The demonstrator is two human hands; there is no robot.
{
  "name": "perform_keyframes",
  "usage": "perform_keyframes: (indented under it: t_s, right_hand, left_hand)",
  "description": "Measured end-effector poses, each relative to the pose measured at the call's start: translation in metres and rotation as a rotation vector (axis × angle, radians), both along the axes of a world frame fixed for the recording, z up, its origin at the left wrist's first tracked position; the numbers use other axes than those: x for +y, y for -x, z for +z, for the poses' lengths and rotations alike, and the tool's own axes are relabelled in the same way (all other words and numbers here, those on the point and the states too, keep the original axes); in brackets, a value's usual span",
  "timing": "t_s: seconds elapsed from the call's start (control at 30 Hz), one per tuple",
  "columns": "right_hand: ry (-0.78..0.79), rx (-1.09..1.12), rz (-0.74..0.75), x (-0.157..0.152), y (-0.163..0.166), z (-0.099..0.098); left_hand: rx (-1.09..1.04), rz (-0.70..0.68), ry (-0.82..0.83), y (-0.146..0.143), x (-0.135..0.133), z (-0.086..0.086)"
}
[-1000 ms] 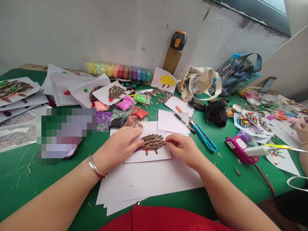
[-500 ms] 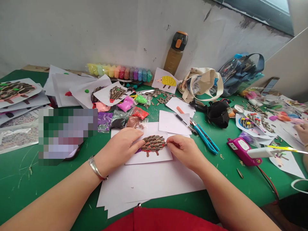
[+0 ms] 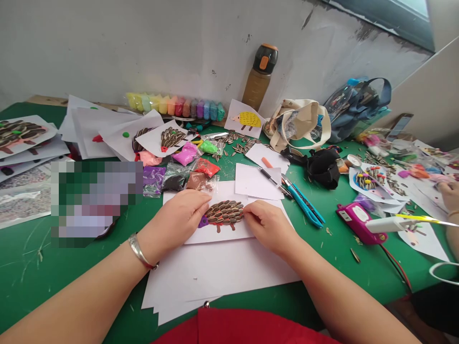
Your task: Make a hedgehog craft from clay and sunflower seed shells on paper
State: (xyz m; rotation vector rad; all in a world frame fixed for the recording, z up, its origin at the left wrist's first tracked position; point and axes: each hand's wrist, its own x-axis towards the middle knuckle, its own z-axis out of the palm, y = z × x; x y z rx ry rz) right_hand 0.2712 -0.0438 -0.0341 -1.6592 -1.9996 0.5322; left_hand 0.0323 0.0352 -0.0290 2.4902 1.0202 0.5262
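In front of me a white paper card with a hedgehog picture (image 3: pixel 225 213) lies on a stack of white sheets (image 3: pixel 215 272). Its back is covered with sunflower seeds over red clay; the head is purple and the legs brown. My left hand (image 3: pixel 179 217) is closed at the card's left side, its fingertips against the purple head. At the tail end, my right hand (image 3: pixel 268 223) has its fingers curled against the card's right side. The fingertips of both hands are partly hidden.
Bags of coloured clay (image 3: pixel 175 177) lie just beyond the card. To the right are a pen (image 3: pixel 269 177), a blue utility knife (image 3: pixel 304 200) and a pink glue gun (image 3: pixel 362 223). Loose sunflower seeds (image 3: pixel 240 142) and a bottle (image 3: pixel 260 79) are farther back. Another person's hand (image 3: pixel 450 196) is at far right.
My left hand has drawn back slightly from the hedgehog's head, so more of the purple clay shows. The right hand stays at the tail end. The whole view has shifted a little.
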Motion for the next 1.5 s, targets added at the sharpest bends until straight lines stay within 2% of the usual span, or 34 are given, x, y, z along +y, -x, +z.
perform_keyframes:
  t_s: [0.23,0.43,0.53,0.97,1.2,1.5]
  right_hand:
    - [0.037,-0.014,0.035,-0.001,0.001,0.003]
    - [0.064,-0.051,-0.071,-0.002,-0.011,0.010]
    - [0.068,-0.078,-0.050,-0.002,-0.014,0.012]
    - [0.038,-0.172,-0.012,0.000,-0.007,0.002]
    - [0.032,-0.166,-0.003,0.000,-0.007,0.000]
    - [0.084,-0.077,-0.045,0.002,-0.015,0.011]
  left_hand:
    - [0.011,0.024,-0.003,0.001,0.001,0.000]
    - [0.008,0.021,-0.004,0.000,0.002,0.000]
    - [0.007,0.023,-0.006,-0.001,0.002,0.000]
    - [-0.007,0.047,-0.004,0.002,0.002,-0.001]
    - [0.008,0.052,0.013,0.001,0.001,0.001]
    - [0.019,0.049,0.038,0.000,0.001,0.004]
